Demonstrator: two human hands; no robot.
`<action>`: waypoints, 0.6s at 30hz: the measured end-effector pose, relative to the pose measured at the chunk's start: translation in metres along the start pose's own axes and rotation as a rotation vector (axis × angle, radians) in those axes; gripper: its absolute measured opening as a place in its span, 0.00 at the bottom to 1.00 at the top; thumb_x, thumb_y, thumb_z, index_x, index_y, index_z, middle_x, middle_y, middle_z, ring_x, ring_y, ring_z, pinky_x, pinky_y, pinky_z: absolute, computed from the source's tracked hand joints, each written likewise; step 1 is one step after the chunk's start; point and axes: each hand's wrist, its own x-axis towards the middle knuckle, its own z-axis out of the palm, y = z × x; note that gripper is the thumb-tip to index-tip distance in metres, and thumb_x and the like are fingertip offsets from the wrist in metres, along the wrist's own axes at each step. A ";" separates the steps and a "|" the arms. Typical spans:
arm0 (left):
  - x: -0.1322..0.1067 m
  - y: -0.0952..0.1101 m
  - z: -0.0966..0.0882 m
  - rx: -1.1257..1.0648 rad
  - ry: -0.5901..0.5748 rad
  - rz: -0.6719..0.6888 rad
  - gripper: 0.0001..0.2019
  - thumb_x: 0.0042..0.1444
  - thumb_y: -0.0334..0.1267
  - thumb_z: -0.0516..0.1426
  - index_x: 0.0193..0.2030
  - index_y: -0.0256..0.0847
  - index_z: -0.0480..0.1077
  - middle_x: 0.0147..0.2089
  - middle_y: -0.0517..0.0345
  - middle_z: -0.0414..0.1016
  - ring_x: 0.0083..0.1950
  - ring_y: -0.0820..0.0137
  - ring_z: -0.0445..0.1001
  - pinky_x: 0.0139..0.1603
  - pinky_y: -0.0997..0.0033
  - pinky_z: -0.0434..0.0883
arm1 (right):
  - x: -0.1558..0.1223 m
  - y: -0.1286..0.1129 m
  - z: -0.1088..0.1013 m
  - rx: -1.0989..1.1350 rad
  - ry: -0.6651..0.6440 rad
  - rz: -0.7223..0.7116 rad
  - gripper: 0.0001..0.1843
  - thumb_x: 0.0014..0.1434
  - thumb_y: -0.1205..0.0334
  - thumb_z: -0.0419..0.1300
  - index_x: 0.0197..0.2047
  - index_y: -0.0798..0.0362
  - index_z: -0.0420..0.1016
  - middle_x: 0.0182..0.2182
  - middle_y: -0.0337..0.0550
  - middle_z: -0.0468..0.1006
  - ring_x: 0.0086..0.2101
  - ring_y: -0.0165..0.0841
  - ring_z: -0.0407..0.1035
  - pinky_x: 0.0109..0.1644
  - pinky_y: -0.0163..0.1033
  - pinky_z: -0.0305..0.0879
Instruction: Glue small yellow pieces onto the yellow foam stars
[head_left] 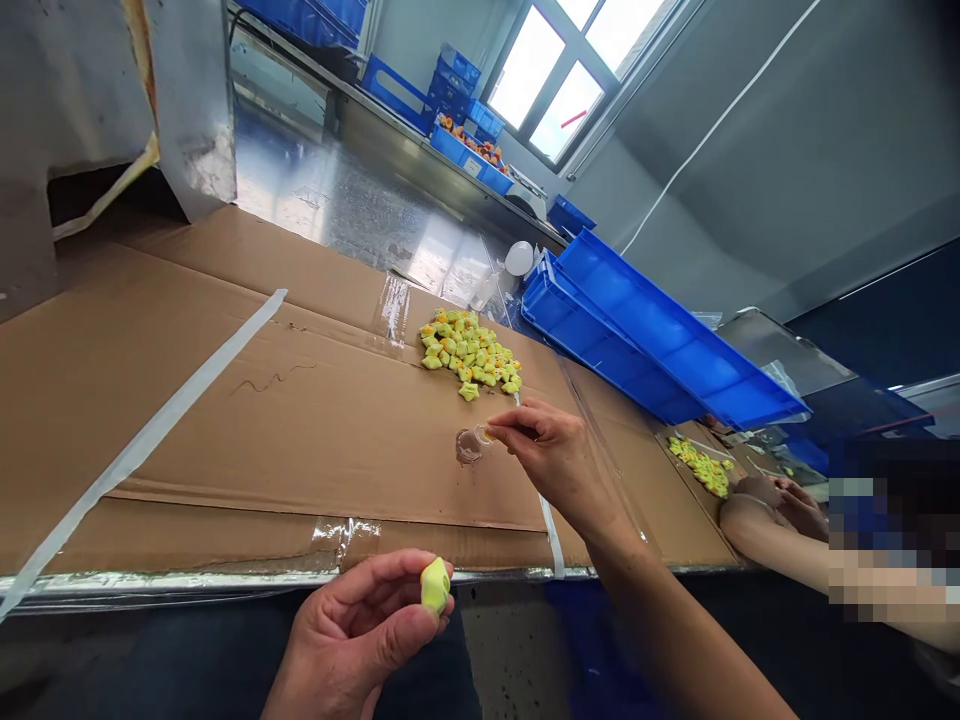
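My left hand is closed on a small yellow-green toy piece, pinched between thumb and fingers just below the table's front edge. My right hand reaches over the cardboard-covered table with its fingertips pinched on a small clear plastic piece that rests on the cardboard. A pile of several yellow-green toy pieces lies a little beyond that hand.
Stacked blue plastic trays lean at the right of the pile. Another person's arms work at the far right beside a second small pile. White tape strips cross the cardboard. More blue bins stand by the window.
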 end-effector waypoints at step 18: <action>-0.001 0.001 -0.003 0.019 -0.040 -0.005 0.14 0.31 0.36 0.72 0.29 0.40 0.81 0.28 0.55 0.83 0.29 0.73 0.76 0.35 0.81 0.73 | 0.002 0.005 -0.002 0.184 -0.043 0.132 0.06 0.52 0.63 0.62 0.28 0.53 0.80 0.21 0.37 0.73 0.22 0.29 0.64 0.26 0.34 0.56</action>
